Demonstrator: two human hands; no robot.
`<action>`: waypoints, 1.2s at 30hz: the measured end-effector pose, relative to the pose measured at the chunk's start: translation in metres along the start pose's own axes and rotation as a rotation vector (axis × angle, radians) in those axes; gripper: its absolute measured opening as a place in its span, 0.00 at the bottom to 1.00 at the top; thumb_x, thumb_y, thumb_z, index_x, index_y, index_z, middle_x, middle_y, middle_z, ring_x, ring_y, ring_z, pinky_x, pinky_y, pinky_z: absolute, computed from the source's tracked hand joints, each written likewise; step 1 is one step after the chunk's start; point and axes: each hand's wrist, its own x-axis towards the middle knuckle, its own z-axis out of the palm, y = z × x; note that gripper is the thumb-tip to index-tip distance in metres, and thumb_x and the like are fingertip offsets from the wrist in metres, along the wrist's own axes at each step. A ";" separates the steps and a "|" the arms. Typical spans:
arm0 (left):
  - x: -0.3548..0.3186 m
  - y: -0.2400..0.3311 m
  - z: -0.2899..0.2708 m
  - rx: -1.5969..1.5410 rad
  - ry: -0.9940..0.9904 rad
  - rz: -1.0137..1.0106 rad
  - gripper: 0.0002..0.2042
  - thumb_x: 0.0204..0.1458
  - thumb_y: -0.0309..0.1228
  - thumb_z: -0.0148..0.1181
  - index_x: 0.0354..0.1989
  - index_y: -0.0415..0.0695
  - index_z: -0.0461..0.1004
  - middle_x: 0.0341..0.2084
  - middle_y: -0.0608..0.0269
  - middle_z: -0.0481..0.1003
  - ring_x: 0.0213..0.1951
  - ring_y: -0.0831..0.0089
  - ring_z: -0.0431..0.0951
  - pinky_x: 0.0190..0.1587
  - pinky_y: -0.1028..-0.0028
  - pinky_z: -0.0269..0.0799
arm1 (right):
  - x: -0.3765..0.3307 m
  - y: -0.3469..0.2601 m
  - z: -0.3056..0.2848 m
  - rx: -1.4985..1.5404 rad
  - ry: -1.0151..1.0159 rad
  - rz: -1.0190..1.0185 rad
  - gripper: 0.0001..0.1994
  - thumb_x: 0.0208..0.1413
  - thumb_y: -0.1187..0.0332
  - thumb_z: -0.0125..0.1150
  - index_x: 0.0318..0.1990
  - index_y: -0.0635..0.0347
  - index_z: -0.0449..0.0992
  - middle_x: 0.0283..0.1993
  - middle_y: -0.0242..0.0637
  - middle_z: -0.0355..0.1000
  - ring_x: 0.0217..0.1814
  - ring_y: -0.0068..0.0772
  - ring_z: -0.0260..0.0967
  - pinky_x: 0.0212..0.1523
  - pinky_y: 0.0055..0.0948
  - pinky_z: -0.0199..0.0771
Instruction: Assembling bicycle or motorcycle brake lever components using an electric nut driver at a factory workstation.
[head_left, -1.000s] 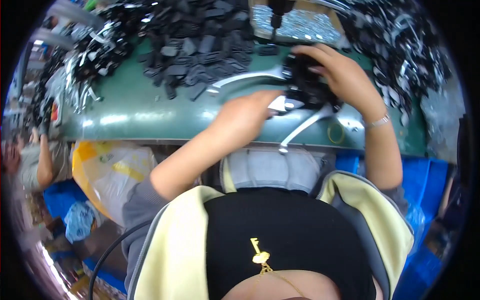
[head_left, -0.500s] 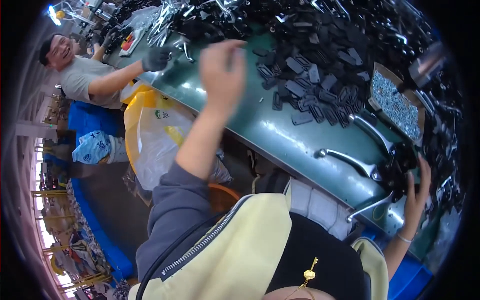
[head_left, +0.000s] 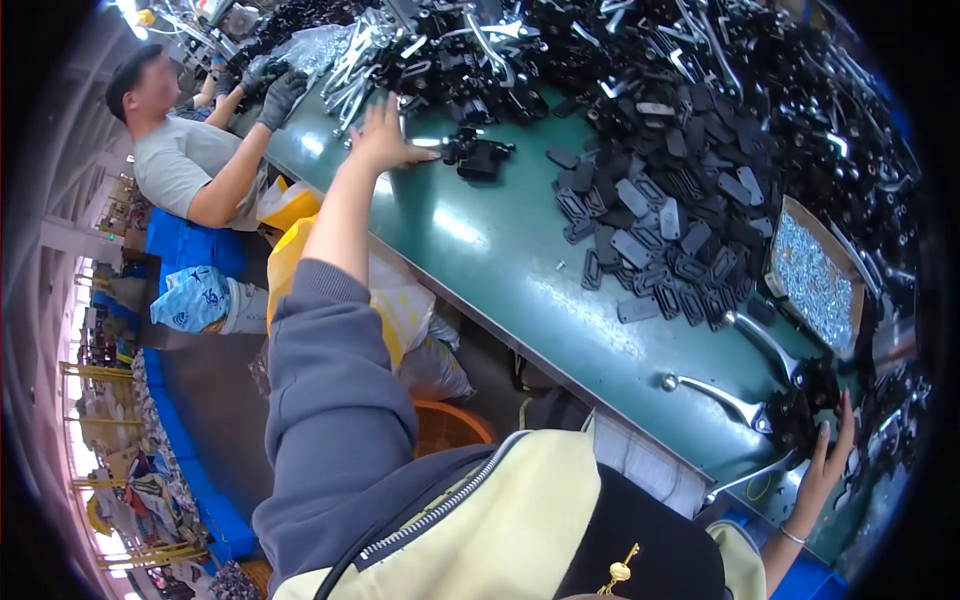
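Green tabletop (head_left: 500,250) stretches through a busy workshop. Over it, the left hand (head_left: 378,145) has its fingers spread wide, apparently holding nothing, thumb just beside a black bracket (head_left: 482,160). The right hand (head_left: 828,455) rests by silver levers (head_left: 720,402) with black bodies; whether it grips, I cannot tell. That bracket looks stiff and fairly heavy; its blocky body should hold better than slick metal. Half a second ago, the left hand was blurred, fingers curled.
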 end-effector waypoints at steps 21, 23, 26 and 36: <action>-0.041 -0.033 -0.115 -0.431 -0.085 0.092 0.11 0.59 0.36 0.62 0.38 0.38 0.79 0.30 0.54 0.81 0.34 0.57 0.82 0.38 0.61 0.73 | 0.019 -0.059 -0.016 -0.222 0.120 -0.242 0.17 0.66 0.74 0.56 0.61 0.64 0.74 0.63 0.47 0.71 0.67 0.44 0.67 0.70 0.37 0.60; -0.059 -0.016 -0.144 -0.660 -0.414 -0.151 0.10 0.61 0.36 0.62 0.32 0.42 0.75 0.21 0.65 0.73 0.22 0.73 0.73 0.26 0.69 0.65 | 0.021 -0.091 -0.009 0.041 0.084 -0.242 0.18 0.63 0.75 0.58 0.60 0.64 0.75 0.62 0.47 0.72 0.67 0.46 0.67 0.70 0.38 0.61; -0.121 0.029 -0.176 -1.154 -0.576 -0.303 0.09 0.64 0.36 0.60 0.33 0.49 0.69 0.19 0.77 0.61 0.17 0.87 0.57 0.19 0.79 0.47 | 0.031 -0.180 0.014 0.200 -0.108 -0.433 0.25 0.56 0.74 0.65 0.63 0.60 0.73 0.66 0.47 0.68 0.69 0.50 0.66 0.70 0.40 0.63; -0.192 0.173 -0.188 -1.448 -1.021 -0.123 0.06 0.66 0.34 0.57 0.41 0.46 0.71 0.21 0.78 0.62 0.20 0.89 0.56 0.21 0.82 0.48 | 0.037 -0.199 0.061 0.016 0.052 -0.651 0.31 0.51 0.67 0.72 0.64 0.44 0.73 0.49 0.38 0.75 0.45 0.44 0.76 0.49 0.38 0.77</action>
